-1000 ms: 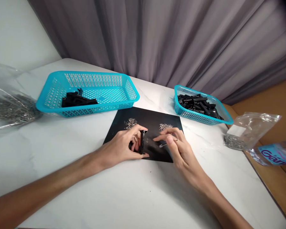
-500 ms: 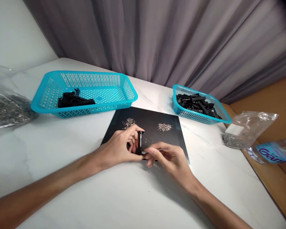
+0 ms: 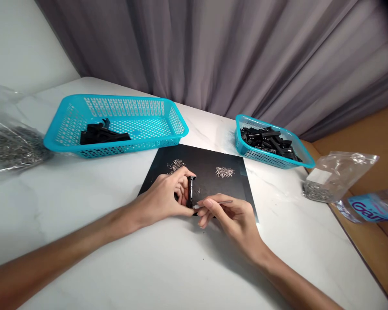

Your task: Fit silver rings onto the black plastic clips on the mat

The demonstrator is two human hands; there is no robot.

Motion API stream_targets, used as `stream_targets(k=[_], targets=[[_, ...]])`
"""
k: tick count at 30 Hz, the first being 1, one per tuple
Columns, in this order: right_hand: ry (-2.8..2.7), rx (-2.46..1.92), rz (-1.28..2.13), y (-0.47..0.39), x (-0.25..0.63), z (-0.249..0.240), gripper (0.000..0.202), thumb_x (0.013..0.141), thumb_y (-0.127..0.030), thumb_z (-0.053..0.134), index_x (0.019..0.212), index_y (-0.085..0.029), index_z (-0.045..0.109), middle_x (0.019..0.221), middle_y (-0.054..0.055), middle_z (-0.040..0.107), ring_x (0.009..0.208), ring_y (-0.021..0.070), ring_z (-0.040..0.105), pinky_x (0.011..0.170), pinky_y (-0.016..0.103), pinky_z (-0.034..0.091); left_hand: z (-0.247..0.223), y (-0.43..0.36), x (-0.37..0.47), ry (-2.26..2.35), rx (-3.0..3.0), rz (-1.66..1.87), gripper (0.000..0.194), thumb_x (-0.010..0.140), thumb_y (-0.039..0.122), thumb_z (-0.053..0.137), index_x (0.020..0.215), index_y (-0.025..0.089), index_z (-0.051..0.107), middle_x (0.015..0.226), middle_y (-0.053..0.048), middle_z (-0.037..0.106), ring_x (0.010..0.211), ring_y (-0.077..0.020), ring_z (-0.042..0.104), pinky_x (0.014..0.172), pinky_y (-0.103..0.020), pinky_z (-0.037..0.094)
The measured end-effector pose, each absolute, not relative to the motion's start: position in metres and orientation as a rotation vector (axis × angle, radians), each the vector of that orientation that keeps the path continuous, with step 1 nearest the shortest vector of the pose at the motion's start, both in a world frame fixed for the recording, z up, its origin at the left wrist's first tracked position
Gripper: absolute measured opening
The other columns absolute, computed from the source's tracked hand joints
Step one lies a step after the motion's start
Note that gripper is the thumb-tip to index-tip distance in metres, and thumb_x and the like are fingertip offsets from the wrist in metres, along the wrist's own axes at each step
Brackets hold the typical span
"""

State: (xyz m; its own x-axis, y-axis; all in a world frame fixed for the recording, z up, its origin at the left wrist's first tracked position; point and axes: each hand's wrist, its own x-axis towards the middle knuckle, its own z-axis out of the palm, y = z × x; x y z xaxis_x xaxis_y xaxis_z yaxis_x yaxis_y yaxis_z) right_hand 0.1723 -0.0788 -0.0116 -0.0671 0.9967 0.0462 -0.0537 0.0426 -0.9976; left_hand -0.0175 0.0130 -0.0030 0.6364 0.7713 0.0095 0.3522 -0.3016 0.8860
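Note:
My left hand (image 3: 164, 193) is closed round a black plastic part (image 3: 190, 191), held on end above a black mat (image 3: 208, 157). Close by on the right, my right hand (image 3: 231, 215) pinches a thin metal tool (image 3: 224, 202) whose tip is at the lower end of the black part. What the tip touches is too small to tell. One small metal piece (image 3: 198, 190) lies on the mat between the hands. Farther back on the mat are two heaps of small metal pieces, a left one (image 3: 176, 164) and a right one (image 3: 224, 172).
A large blue basket (image 3: 136, 144) with a few black parts stands back left, a smaller blue basket (image 3: 274, 162) full of black parts back right. Bags of metal pieces lie far left (image 3: 16, 146) and right (image 3: 318, 191), beside a labelled plastic bottle (image 3: 371, 206).
The view has shifted very slightly. Both hands keep their grip and place at the black part, with no other clear change.

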Motion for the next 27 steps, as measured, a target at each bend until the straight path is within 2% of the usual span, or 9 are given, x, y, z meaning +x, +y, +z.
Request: stream_targets(k=[7, 9, 12, 14, 18, 22, 27], targets=[[-1.345, -1.121, 1.166, -0.078, 0.169, -0.011, 0.030, 0.101, -0.040, 0.058, 0.098, -0.016, 0.076, 0.082, 0.005, 0.071, 0.067, 0.0163, 0.071, 0.067, 0.033, 0.059, -0.004, 0.014, -0.019, 0.894, 1.913, 0.563, 0.058, 0.067, 0.022, 0.084, 0.114, 0.021, 0.050, 0.071, 0.009, 0.062, 0.058, -0.0115, 0.063, 0.057, -0.024, 0.056], [-1.411, -1.207, 0.944, -0.071, 0.179, -0.004, 0.037, 0.106, -0.042, 0.049, 0.090, -0.018, 0.073, 0.082, 0.004, 0.067, 0.073, 0.0157, 0.067, 0.073, 0.032, 0.057, -0.004, 0.014, -0.020, 0.887, 1.946, 0.579, 0.057, 0.070, 0.029, 0.085, 0.114, 0.021, 0.051, 0.071, 0.009, 0.061, 0.057, -0.0113, 0.063, 0.058, -0.024, 0.057], [-1.516, -1.315, 0.433, -0.055, 0.210, 0.003, 0.044, 0.110, -0.038, 0.034, 0.083, -0.021, 0.064, 0.089, 0.006, 0.060, 0.087, 0.0184, 0.061, 0.085, 0.036, 0.052, -0.003, 0.016, -0.022, 0.885, 2.012, 0.602, 0.058, 0.072, 0.038, 0.085, 0.117, 0.022, 0.051, 0.070, 0.009, 0.059, 0.055, -0.0110, 0.061, 0.060, -0.026, 0.059], [-1.640, -1.388, 0.258, -0.043, 0.234, 0.000, 0.037, 0.109, -0.034, 0.034, 0.095, -0.020, 0.065, 0.094, 0.007, 0.057, 0.087, 0.0195, 0.058, 0.083, 0.037, 0.051, -0.003, 0.017, -0.023, 0.880, 2.047, 0.621, 0.057, 0.074, 0.038, 0.084, 0.118, 0.022, 0.051, 0.069, 0.009, 0.059, 0.055, -0.0109, 0.060, 0.061, -0.027, 0.060], [-1.855, -1.538, 0.137, -0.029, 0.268, -0.015, 0.032, 0.107, -0.028, 0.041, 0.126, -0.021, 0.065, 0.110, 0.011, 0.056, 0.083, 0.0201, 0.058, 0.081, 0.040, 0.053, -0.005, 0.020, -0.022, 0.883, 2.065, 0.710, 0.057, 0.076, 0.040, 0.083, 0.120, 0.022, 0.050, 0.069, 0.009, 0.058, 0.055, -0.0110, 0.061, 0.057, -0.025, 0.060], [-1.973, -1.546, 0.084, -0.028, 0.271, -0.021, 0.035, 0.105, -0.023, 0.045, 0.136, -0.022, 0.063, 0.116, 0.012, 0.058, 0.084, 0.0201, 0.059, 0.083, 0.041, 0.055, -0.006, 0.021, -0.022, 0.891, 2.120, 0.757, 0.057, 0.076, 0.042, 0.082, 0.120, 0.022, 0.051, 0.068, 0.009, 0.058, 0.052, -0.0107, 0.059, 0.055, -0.025, 0.059], [-2.125, -1.537, -0.060, -0.034, 0.248, -0.014, 0.037, 0.106, -0.026, 0.046, 0.139, -0.024, 0.062, 0.120, 0.014, 0.058, 0.097, 0.0241, 0.062, 0.085, 0.041, 0.056, -0.004, 0.019, -0.020, 0.917, 2.116, 0.784, 0.057, 0.075, 0.042, 0.082, 0.120, 0.022, 0.052, 0.068, 0.008, 0.059, 0.052, -0.0114, 0.059, 0.055, -0.026, 0.058]])
